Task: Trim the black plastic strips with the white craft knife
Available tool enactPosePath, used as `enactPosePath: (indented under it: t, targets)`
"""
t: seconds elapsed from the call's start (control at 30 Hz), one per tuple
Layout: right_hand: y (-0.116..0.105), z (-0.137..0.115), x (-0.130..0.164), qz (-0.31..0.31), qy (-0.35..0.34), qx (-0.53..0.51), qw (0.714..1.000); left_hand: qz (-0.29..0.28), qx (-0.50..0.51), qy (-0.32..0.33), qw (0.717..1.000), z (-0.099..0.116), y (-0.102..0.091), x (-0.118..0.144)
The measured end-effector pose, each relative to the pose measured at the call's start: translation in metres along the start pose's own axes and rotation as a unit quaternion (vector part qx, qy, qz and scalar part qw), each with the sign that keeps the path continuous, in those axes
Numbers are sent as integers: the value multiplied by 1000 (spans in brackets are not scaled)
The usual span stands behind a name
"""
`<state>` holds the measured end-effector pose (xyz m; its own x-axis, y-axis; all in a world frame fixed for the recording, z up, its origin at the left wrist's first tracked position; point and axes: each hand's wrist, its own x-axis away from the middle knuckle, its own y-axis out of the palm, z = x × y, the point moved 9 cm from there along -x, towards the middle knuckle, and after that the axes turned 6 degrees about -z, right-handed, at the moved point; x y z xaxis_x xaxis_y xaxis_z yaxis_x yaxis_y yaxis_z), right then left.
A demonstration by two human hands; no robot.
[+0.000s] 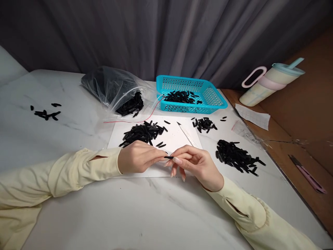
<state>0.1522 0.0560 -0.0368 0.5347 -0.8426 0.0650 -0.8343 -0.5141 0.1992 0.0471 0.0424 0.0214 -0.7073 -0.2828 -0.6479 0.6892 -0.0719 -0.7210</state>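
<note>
Between my two hands is one small, narrow black piece [169, 157], pinched at both ends over a white sheet [171, 133]. My left hand [139, 156] grips its left end with the fingertips. Thumb and forefinger of my right hand [196, 163] close on its right end, the other fingers hanging loosely curled below. Just beyond my left hand lies a heap of similar black pieces [143, 133], with a few loose ones beside it. A white pen-like tool with a dark pointed tip [186, 133] rests on the sheet behind my right hand.
A clear zip bag [111, 86] spills black pieces at the back. Beside it stands a blue basket [192, 108] holding more. Other piles lie right [235, 156] and far left [48, 114]. A tumbler [270, 85] and a pink cutter [309, 177] are on the brown surface at right.
</note>
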Motion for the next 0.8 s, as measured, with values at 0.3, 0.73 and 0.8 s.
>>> enactPosePath:
  t: [0.3,0.73,0.8]
  targets:
    - [1,-2,1,3,-6,24,1000,-15,-37,15,999,3,2,-2]
    - [1,-3,2,0,-3,34,999,-27,-49,27,998,4,2,-2]
    - [2,-3,2,0,-1,30,1000,-30,-48,30,998,5,2,-3]
